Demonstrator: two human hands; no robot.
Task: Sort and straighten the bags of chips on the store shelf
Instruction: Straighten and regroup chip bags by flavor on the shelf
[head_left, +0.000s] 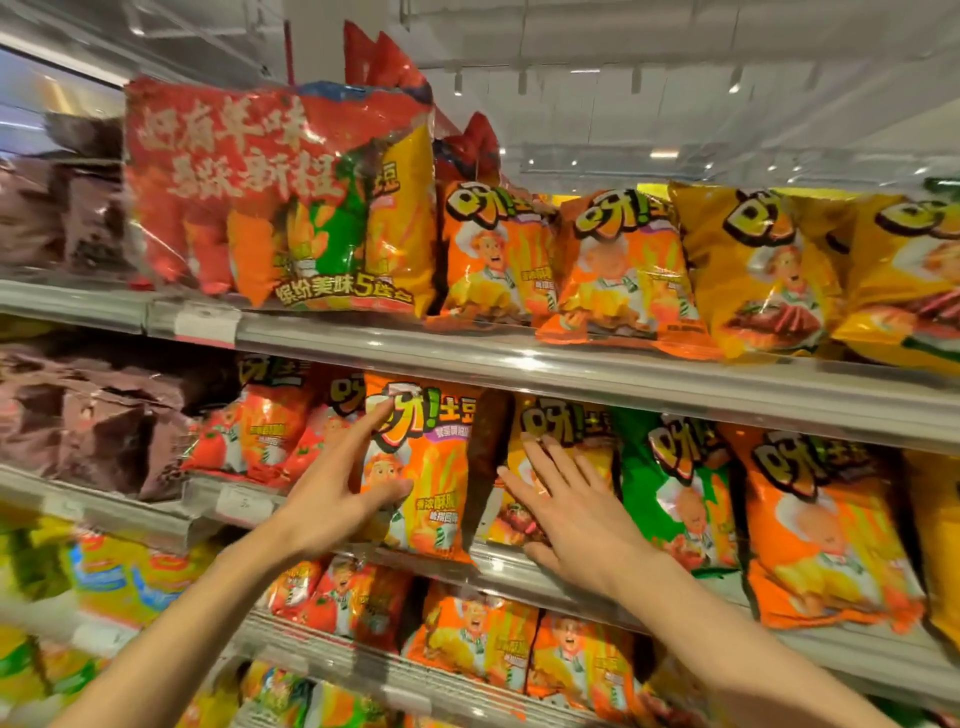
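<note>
On the middle shelf (571, 387) an orange chip bag (431, 467) stands upright, leaning out past the shelf rail. My left hand (337, 493) touches its left edge, fingers spread and thumb on its front, holding nothing. To its right stands a yellow chip bag (576, 441). My right hand (566, 509) lies flat on that bag's front, fingers apart. A dark gap separates the two bags. Farther right are a green bag (670, 493) and another orange bag (815, 525).
The top shelf carries a big red multipack (275, 192) and a row of orange and yellow bags (623, 265). Brown bags (88, 421) fill the left side. A lower shelf (363, 660) holds more orange bags, with yellow-green ones at the bottom left.
</note>
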